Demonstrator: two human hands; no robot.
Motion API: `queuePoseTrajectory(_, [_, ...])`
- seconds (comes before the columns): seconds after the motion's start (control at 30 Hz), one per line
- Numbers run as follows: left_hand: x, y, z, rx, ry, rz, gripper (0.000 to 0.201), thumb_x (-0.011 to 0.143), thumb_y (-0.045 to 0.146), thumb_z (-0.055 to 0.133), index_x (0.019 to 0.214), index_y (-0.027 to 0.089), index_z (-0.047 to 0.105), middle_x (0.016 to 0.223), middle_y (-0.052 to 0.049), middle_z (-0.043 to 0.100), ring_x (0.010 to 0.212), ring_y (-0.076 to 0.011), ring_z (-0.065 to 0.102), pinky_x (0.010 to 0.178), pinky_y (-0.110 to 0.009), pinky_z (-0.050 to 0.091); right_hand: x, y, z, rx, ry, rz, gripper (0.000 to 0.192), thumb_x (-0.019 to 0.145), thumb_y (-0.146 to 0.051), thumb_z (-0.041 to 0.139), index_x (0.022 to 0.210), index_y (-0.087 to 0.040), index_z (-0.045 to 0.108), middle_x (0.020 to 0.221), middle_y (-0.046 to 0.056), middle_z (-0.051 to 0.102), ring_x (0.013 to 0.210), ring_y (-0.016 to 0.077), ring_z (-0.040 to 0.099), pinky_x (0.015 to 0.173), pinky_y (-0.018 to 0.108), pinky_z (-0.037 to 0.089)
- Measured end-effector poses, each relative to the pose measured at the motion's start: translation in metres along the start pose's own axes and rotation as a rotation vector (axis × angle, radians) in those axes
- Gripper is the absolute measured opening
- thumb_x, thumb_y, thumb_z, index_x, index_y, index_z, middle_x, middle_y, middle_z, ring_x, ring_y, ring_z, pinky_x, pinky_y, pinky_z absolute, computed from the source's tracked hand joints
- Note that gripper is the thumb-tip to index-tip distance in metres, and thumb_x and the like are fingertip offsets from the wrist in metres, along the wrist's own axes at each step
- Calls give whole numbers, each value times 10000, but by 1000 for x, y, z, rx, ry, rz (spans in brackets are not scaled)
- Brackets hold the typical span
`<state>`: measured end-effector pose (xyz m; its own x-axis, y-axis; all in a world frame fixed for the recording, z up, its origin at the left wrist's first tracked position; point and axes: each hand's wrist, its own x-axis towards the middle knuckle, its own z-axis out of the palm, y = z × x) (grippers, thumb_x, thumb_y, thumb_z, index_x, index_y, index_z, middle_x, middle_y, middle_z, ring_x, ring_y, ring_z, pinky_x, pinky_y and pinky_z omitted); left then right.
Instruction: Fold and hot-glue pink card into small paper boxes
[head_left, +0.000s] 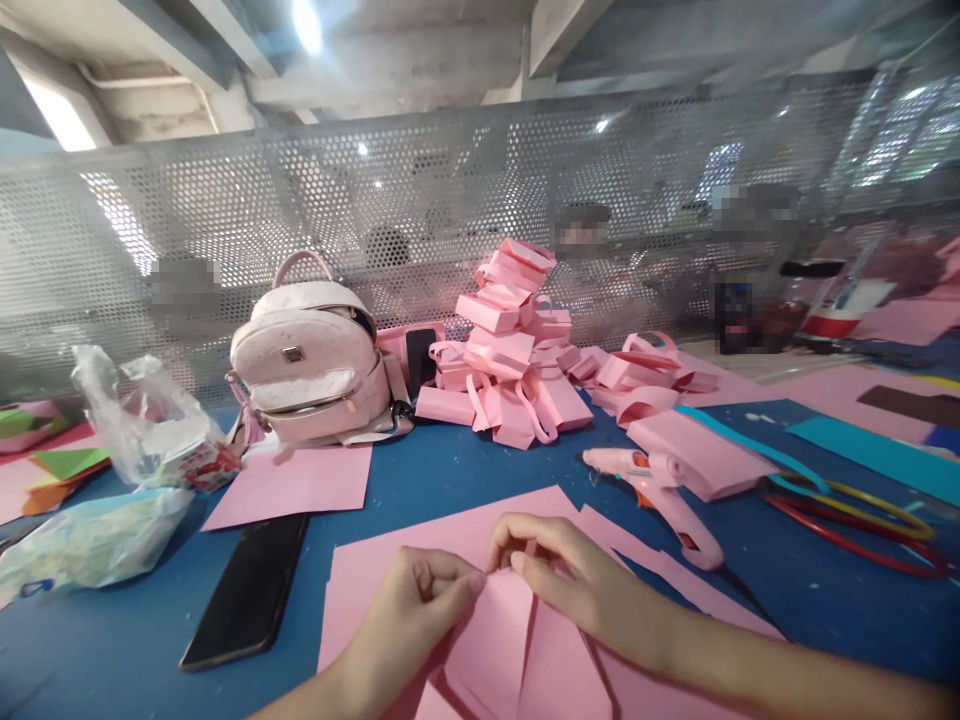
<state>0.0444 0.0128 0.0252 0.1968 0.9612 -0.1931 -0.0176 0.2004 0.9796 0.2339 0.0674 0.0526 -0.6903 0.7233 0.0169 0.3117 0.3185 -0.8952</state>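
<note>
Pinching folded paper [491, 635] — plain pink, visibly creased

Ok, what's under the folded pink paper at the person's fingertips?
Flat pink paper spreads out beneath the folded paper, on the blue table. The area directly underneath is covered, so I can't tell what else is there.

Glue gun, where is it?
Head view, right of centre: the glue gun lies on the blue table, beyond the right hand, beside a folded pink piece.
</note>
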Motion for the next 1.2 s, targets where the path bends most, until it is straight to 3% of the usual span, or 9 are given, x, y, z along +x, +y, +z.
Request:
queuePoseTrajectory(0.17, [-2,-4,1,37,14,7,541,769,641,703,601,157,529,459,92,312,433,-39,163,423,-223,110,1,-4,0,-49,-7,26,231,935,-346,519,773,-186,553,731,-19,535,698,144,438,634,269,345])
queuePoseTrajectory(0.37, [-2,-6,4,58,44,2,462,791,550,698,604,154,551,455,99,300,430,-40,156,421,-219,118,0,0,5,-135,-25,40,91,847,-222,590,765,-194,562,693,-39,546,646,126,431,603,254,344])
queuePoseTrajectory(0.5, [-1,-6,3,79,39,16,458,816,513,684,571,159,529,452,89,316,437,-45,175,429,-223,133,2,4,4,-54,-14,7,121,873,-239,575,761,-199,552,727,-34,541,669,130,431,645,261,360])
queuePoseTrajectory(0.67, [-2,-8,2,86,33,15,418,804,499,707,634,129,614,461,93,301,444,-49,168,428,-217,147,4,5,2,120,-84,23,192,849,-229,584,704,-200,462,694,-50,440,662,122,380,653,260,343])
queuePoseTrajectory(0.83, [-1,-10,2,67,64,11,491,783,561,715,553,159,551,455,85,293,436,-53,167,408,-222,149,6,6,-1,108,-78,17,199,831,-218,589,684,-198,456,671,-54,400,643,117,354,630,258,335])
queuePoseTrajectory(1.07, [-1,-14,2,67,123,49,572,730,634,755,510,169,506,444,82,291,429,-53,198,416,-219,194,8,12,-4,172,-111,26,280,810,-323,648,673,-197,439,671,-47,395,653,121,362,595,248,306])
queuePoseTrajectory(1.2, [3,-11,-9,58,220,85,591,739,678,735,571,135,572,451,65,366,436,-54,245,430,-205,179,9,14,-6,179,11,21,386,915,-522,562,721,-212,440,725,-32,398,699,144,385,653,263,352])
